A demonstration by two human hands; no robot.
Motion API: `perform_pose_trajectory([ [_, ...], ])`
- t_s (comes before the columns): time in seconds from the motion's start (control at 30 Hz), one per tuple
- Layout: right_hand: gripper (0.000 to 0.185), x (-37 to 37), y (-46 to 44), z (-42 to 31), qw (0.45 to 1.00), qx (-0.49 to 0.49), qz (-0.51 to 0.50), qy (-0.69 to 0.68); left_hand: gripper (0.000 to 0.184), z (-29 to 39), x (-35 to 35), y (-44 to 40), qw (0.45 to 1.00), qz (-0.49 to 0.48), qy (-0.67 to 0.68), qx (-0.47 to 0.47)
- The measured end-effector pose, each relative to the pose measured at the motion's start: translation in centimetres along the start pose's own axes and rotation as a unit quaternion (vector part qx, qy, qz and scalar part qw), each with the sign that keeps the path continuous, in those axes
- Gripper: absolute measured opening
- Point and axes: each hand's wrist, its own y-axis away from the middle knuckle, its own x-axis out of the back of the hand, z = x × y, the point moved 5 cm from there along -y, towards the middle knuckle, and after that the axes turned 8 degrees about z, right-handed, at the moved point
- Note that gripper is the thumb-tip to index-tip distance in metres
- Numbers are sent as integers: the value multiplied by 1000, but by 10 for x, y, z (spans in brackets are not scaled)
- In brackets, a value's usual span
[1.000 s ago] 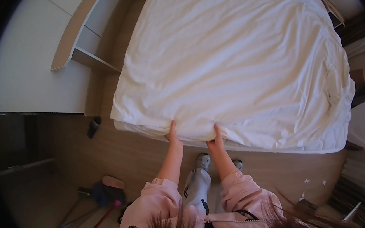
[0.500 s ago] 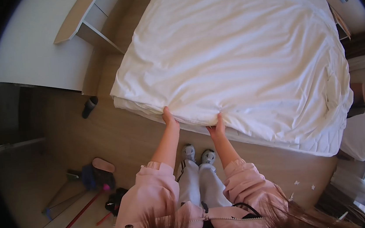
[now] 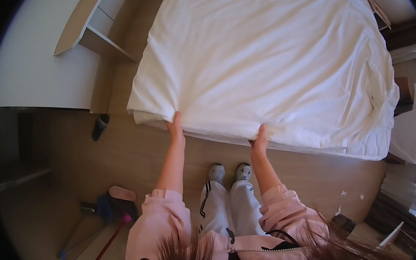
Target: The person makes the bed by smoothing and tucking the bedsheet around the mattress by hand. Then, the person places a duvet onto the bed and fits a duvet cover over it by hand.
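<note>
A wrinkled white bed sheet [image 3: 256,60] covers the mattress [image 3: 367,148], whose quilted side shows at the near right corner. My left hand [image 3: 175,126] grips the sheet's near edge toward the left corner, thumb on top and fingers hidden underneath. Further right along the same edge, my right hand [image 3: 259,139] pinches the sheet in the same way. Creases fan out across the fabric from both grips.
Behind the bed's left side stands a white desk-like unit with a shelf [image 3: 91,33]. A dark slipper [image 3: 100,127] lies on the floor. Lower left are a red-handled stick [image 3: 102,255] and a pink slipper [image 3: 122,193]. A white bag [image 3: 413,132] sits right, near the window.
My hands have moved farther apart along the edge, the left one leftward and the right one slightly rightward. The sheet is pulled tauter between them, with new creases at the left hand.
</note>
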Motion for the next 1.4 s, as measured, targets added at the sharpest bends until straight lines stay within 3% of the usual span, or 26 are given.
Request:
perform_pose_trajectory([
  [0.07, 55, 11, 1, 8, 999, 39, 26, 15, 57, 0, 10, -4, 996, -20, 14, -85],
  [0.23, 55, 49, -15, 39, 990, 135, 17, 38, 46, -16, 30, 10, 994, 23, 46, -94],
  [0.33, 55, 50, -17, 45, 994, 97, 8, 56, 47, -25, 31, 7, 996, 34, 4, -77],
  [0.37, 54, 46, -12, 44, 998, 37, 13, 52, 47, -18, 28, 10, 996, 33, 6, -79],
  [0.4, 54, 40, -8, 44, 998, -23, 18, 48, 47, -18, 30, 12, 998, 60, -29, -2],
  [0.43, 54, 39, -12, 43, 999, -24, 17, 46, 47, -21, 32, 15, 991, 87, -66, 76],
  [0.47, 54, 39, -16, 44, 998, -24, 24, 56, 47, -26, 33, 5, 991, 88, -68, 75],
  [0.53, 53, 42, -23, 51, 997, -29, 37, 67, 54, -37, 41, -23, 984, 142, 99, 43],
  [0.57, 54, 43, -28, 56, 996, -52, 45, 55, 54, -41, 40, -32, 984, 144, 94, 47],
  [0.63, 55, 42, -33, 63, 994, -77, 55, 48, 66, -27, 51, -42, 939, 320, 25, -125],
  [0.7, 55, 30, -25, 77, 987, -137, 47, -75, 71, -11, 46, -32, 929, 342, -58, -133],
  [0.73, 55, 25, -18, 84, 986, -144, 48, -68, 77, 3, 43, -21, 913, 356, -138, -140],
  [0.8, 56, 7, -4, 98, 979, -176, 13, -107, 75, 8, 43, -11, 899, 393, -166, -97],
  [0.87, 54, -5, 4, 116, 975, -205, -4, -87, 67, 18, 43, -9, 844, 375, -251, -290],
  [0.9, 53, -13, 13, 124, 973, -216, -23, -78, 55, 18, 40, -3, 869, 343, -208, -289],
  [1.0, 49, -38, 42, 140, 967, -248, -59, -10, 49, 6, 45, -10, 886, 326, -251, -212],
  [1.1, 49, -64, 74, 157, 910, -371, -141, 124, 52, 10, 58, -14, 876, 353, -261, -199],
  [1.17, 50, -78, 70, 166, 908, -352, -158, 160, 52, 36, 64, -12, 866, 385, -253, -195],
  [1.23, 50, -84, 68, 170, 905, -334, -174, 197, 49, 64, 64, -13, 831, 307, -448, -119],
  [1.27, 49, -90, 69, 167, 915, -315, -172, 182, 49, 59, 72, -29, 831, 312, -446, -118],
  [1.3, 48, -96, 70, 163, 925, -296, -170, 165, 44, 48, 73, -48, 926, 232, -281, -99],
  [1.33, 48, -101, 77, 163, 925, -296, -171, 168, 40, 48, 68, -57, 981, 141, -104, -78],
  [1.37, 45, -104, 78, 156, 955, -239, -129, 117, 39, 40, 69, -66, 992, 118, -5, 48],
  [1.4, 42, -106, 80, 149, 978, -180, -86, 65, 39, 42, 73, -69, 992, 120, -3, 49],
])
